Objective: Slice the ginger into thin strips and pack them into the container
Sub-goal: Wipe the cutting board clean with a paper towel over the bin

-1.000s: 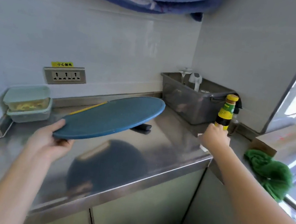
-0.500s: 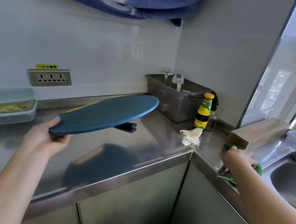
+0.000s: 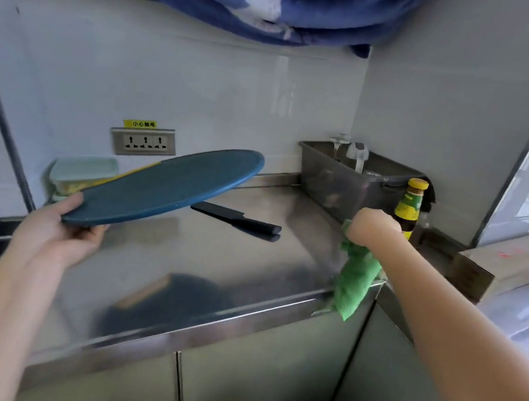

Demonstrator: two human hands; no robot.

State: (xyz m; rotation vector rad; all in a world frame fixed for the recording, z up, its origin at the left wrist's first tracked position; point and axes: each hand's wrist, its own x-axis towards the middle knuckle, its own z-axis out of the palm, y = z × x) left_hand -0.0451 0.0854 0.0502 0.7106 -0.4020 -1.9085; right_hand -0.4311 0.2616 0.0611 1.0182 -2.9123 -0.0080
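Ginger is hard to make out: only pale yellow bits [image 3: 68, 186] show through the clear side of the container [image 3: 86, 168]. It has a pale green lid and sits at the back left corner of the steel counter [image 3: 245, 266], close to the wall. The lifted board partly hides it.

The left hand [image 3: 53, 232] grips the near edge of a round blue cutting board [image 3: 168, 185], thumb on top and fingers under it. The board is up in the air, off the counter, and its far side tips up toward the wall.

A black knife [image 3: 235, 220] lies flat on the counter, partly under the board's far side.

The right hand [image 3: 372, 229] is closed tight on a green cloth [image 3: 354, 280]. The cloth hangs down from the fist and reaches past the front edge of the counter, near its right corner.

Just behind that hand stands a dark sauce bottle [image 3: 409, 209] with a yellow cap. A grey tub [image 3: 356, 183] fills the back right corner. A wall socket [image 3: 143, 144] is above the container, and a cardboard box [image 3: 505, 266] lies off to the right.
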